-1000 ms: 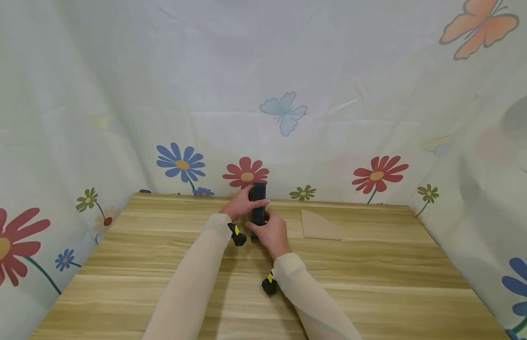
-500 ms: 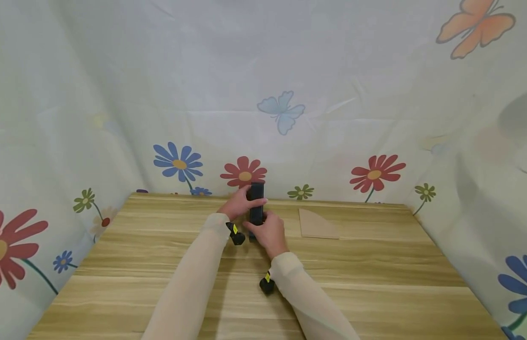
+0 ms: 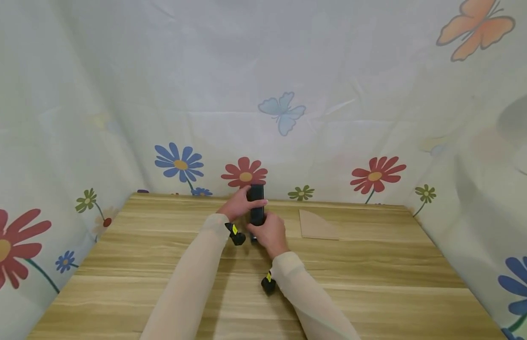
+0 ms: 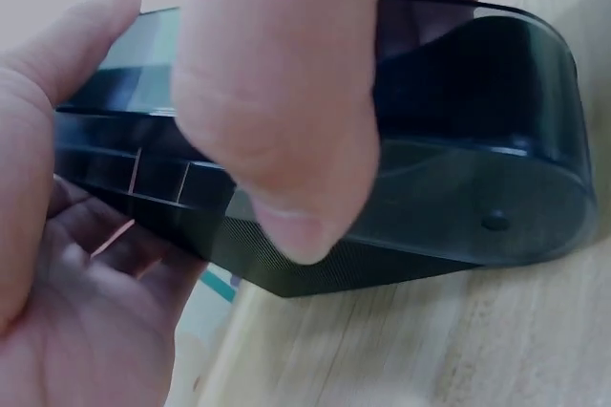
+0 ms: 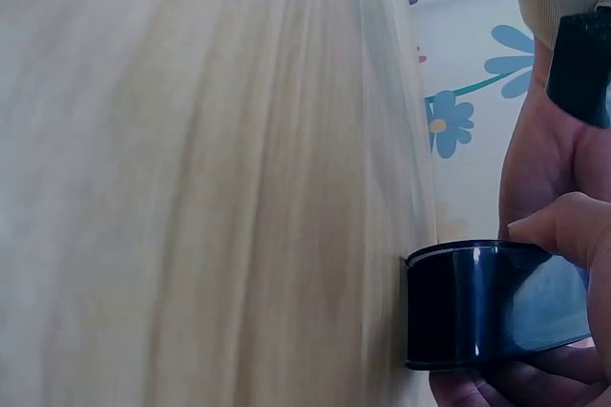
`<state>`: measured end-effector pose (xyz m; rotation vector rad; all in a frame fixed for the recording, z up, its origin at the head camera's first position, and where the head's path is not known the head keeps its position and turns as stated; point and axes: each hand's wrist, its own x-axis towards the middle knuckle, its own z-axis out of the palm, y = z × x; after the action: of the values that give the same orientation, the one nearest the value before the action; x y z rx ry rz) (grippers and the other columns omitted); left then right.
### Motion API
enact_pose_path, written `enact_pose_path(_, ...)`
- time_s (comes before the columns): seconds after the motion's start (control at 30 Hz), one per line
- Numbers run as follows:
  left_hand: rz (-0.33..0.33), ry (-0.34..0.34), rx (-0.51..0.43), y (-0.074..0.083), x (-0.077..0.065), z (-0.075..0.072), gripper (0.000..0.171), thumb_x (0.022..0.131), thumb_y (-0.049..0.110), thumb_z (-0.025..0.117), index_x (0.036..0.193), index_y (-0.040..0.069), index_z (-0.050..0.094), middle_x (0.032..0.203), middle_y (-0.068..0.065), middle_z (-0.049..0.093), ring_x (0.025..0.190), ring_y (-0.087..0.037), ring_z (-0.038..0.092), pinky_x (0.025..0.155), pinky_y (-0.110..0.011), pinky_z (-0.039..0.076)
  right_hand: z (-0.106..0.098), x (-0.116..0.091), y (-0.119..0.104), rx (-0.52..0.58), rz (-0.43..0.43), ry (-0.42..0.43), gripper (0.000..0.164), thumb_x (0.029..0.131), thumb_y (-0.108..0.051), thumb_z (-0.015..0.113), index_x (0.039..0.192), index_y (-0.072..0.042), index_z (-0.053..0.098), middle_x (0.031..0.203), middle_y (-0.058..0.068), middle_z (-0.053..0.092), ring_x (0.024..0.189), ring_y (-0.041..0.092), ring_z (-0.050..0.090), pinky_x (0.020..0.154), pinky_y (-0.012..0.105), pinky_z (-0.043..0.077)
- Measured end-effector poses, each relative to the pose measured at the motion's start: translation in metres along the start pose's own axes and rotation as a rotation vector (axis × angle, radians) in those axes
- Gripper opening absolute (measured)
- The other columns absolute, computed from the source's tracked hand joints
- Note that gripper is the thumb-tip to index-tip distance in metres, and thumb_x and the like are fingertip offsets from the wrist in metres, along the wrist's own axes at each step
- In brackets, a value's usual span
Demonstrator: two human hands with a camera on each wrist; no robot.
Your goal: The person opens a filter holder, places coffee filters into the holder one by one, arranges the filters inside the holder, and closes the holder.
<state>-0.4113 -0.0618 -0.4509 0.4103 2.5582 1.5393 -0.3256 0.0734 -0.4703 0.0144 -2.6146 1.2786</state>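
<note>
A long, glossy black plastic case (image 3: pixel 256 215), partly see-through with a rounded near end, stands lengthwise near the table's far edge. My left hand (image 3: pixel 238 204) grips its far part, thumb across the top. Around the near part, my right hand (image 3: pixel 272 233) holds on, with its thumb on the left side. The left wrist view shows a finely ribbed panel along the case (image 4: pixel 516 206) and a large thumb (image 4: pixel 277 120) in front of it. In the right wrist view, the rounded end (image 5: pixel 477 302) sits between thumb and fingers. Its contents are hard to make out.
A tan quarter-circle board (image 3: pixel 318 226) lies to the right of the hands on the wood-grain table (image 3: pixel 374 274). Behind it hangs a pale curtain (image 3: pixel 331 141) printed with flowers and butterflies. Black wrist cameras hang at both sleeves.
The dark case looks shorter at its near end and its far end sits slightly lower. My right hand has shifted very slightly; both hands keep their hold.
</note>
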Motion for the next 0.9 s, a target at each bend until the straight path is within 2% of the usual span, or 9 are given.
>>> enact_pose_path(0.23,-0.022,0.047,-0.073,0.007,-0.006,0.001,0.093,0.080,0.055,0.083,0.151,0.012,0.041,0.140,-0.012,0.058,0.127,-0.031,0.058,0.114,-0.052,0.042,-0.012,-0.002,-0.002,-0.057,-0.021,-0.015,0.033,0.078,-0.025,0.084,0.097,-0.001,0.072,0.085,0.010,0.073,0.069,0.021,0.063,0.066,0.036,0.055)
enact_pose_path(0.33,-0.019,0.074,-0.089,0.012,-0.010,0.002,0.091,0.078,0.055,0.085,0.149,0.013,0.045,0.136,-0.011,0.061,0.124,-0.030,0.059,0.113,-0.051,0.044,-0.019,-0.005,-0.005,-0.072,-0.025,-0.021,0.035,0.078,-0.026,0.084,0.099,-0.001,0.071,0.087,0.011,0.073,0.070,0.021,0.063,0.066,0.035,0.055)
enact_pose_path(0.6,0.035,0.163,-0.079,0.034,-0.031,0.007,0.080,0.080,0.052,0.085,0.142,0.013,0.051,0.129,-0.011,0.064,0.114,-0.029,0.063,0.105,-0.049,0.051,-0.035,-0.015,-0.014,-0.103,-0.049,-0.015,0.035,0.081,-0.025,0.083,0.103,-0.001,0.072,0.089,0.010,0.074,0.073,0.020,0.065,0.068,0.035,0.058)
enact_pose_path(0.77,0.019,0.231,-0.059,0.041,-0.044,0.011,0.079,0.080,0.052,0.084,0.140,0.014,0.049,0.127,-0.010,0.063,0.112,-0.028,0.064,0.101,-0.048,0.055,-0.044,-0.020,-0.015,-0.102,-0.080,-0.008,0.033,0.083,-0.026,0.082,0.106,-0.004,0.073,0.092,0.009,0.075,0.077,0.020,0.067,0.073,0.037,0.060)
enact_pose_path(0.9,0.024,0.253,-0.045,0.044,-0.053,0.014,0.078,0.083,0.052,0.082,0.141,0.014,0.047,0.127,-0.010,0.062,0.113,-0.029,0.064,0.099,-0.048,0.056,-0.052,-0.026,-0.017,-0.098,-0.107,-0.015,0.032,0.083,-0.027,0.083,0.105,-0.007,0.073,0.094,0.008,0.075,0.079,0.019,0.068,0.075,0.038,0.061)
